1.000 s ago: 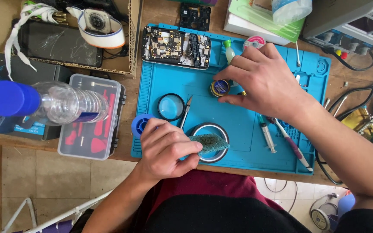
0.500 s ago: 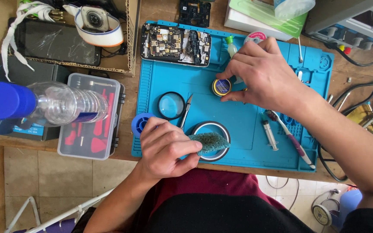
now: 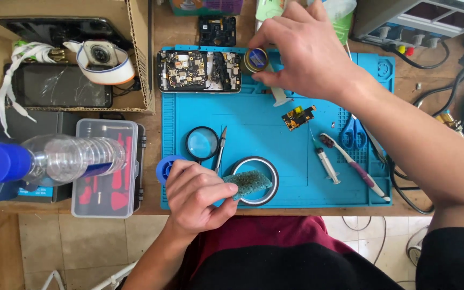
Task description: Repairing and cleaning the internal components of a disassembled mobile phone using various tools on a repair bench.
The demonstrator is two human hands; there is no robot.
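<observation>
Small round tin [image 3: 255, 59]: dark, gold-rimmed, lifted at the far edge of the blue mat [image 3: 275, 156], just right of the opened phone. Teal sponge [image 3: 249, 183]: rough flat rectangle, lying across the tape ring at the mat's near edge.

A single head-worn camera looks almost straight down from above the seated person, close enough that the blue mat [image 3: 275, 156] fills the middle of the frame. The wooden worktop [image 3: 178, 27] runs across the upper part, its near edge low in the frame, with the person's lap at the bottom centre. Both forearms enter from the bottom corners. No second view shares the scene.
</observation>
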